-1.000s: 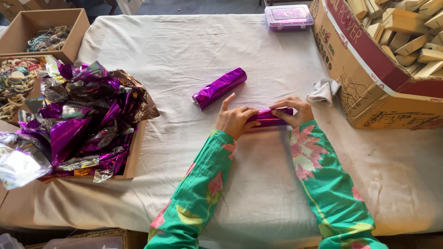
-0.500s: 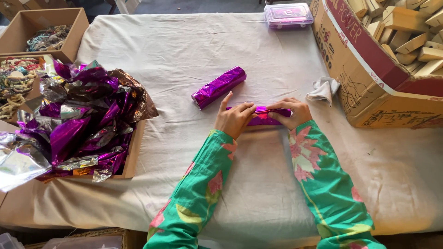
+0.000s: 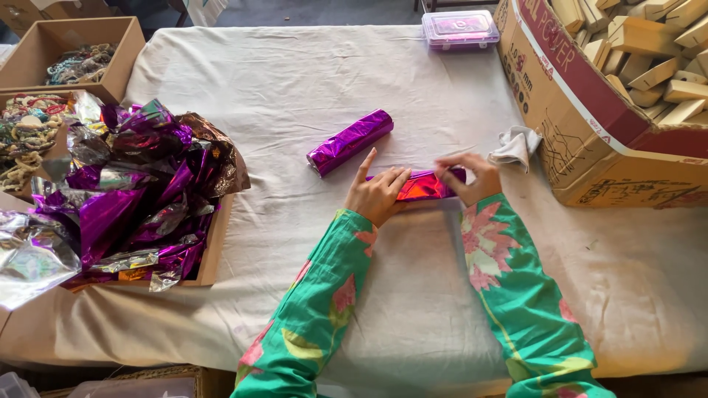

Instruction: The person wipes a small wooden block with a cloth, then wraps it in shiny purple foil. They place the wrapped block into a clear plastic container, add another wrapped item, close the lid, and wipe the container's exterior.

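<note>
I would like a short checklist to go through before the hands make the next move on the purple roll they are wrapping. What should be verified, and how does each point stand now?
1. Both hands on the roll: left hand and right hand press the purple roll from its two sides. Ok.
2. Roll lying flat on the cloth: ok.
3. Foil closed at the right end: hidden under the fingers. Cannot tell.
4. Finished roll apart from the work: it lies behind the left hand, not touching. Ok.
5. More foil in reach: the box of foil sheets stands to the left. Ok.
6. Grey rag clear of the right hand: close, but apart. Ok.
</note>
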